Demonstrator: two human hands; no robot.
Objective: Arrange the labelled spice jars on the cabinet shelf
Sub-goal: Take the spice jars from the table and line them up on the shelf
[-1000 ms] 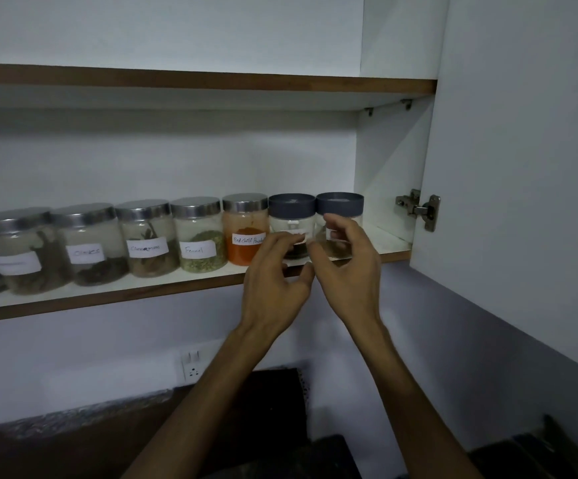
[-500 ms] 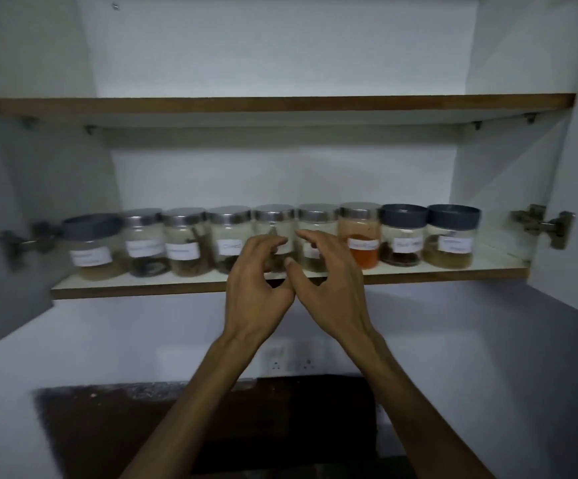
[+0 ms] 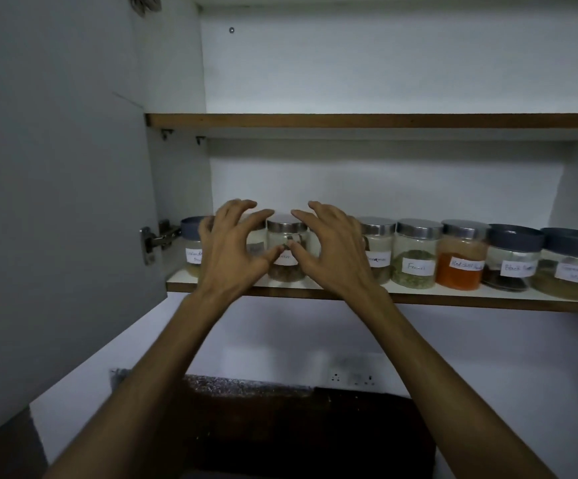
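A row of labelled spice jars stands along the lower cabinet shelf [image 3: 453, 299]. Between my hands is a steel-lidded jar [image 3: 287, 236] of brown spice. My left hand [image 3: 232, 250] and my right hand [image 3: 332, 250] hover on either side of it, fingers spread, thumbs near its label; whether they touch the glass is unclear. A grey-lidded jar [image 3: 190, 243] sits at the far left, partly behind my left hand. To the right stand the fennel jar [image 3: 415, 257], the red chilli jar [image 3: 462, 261], a black pepper jar [image 3: 512, 261] and another grey-lidded jar [image 3: 572, 267].
The open left cabinet door [image 3: 56, 202] hangs close beside my left arm, with its hinge [image 3: 158, 238] at shelf height. An upper shelf [image 3: 384, 121] runs above the jars. Below are a wall socket [image 3: 353, 378] and a dark counter [image 3: 280, 426].
The view has swung left along the shelf. Both hands have moved leftwards from the grey-lidded jars at the right end to the jars near the left end, and have spread wider apart.
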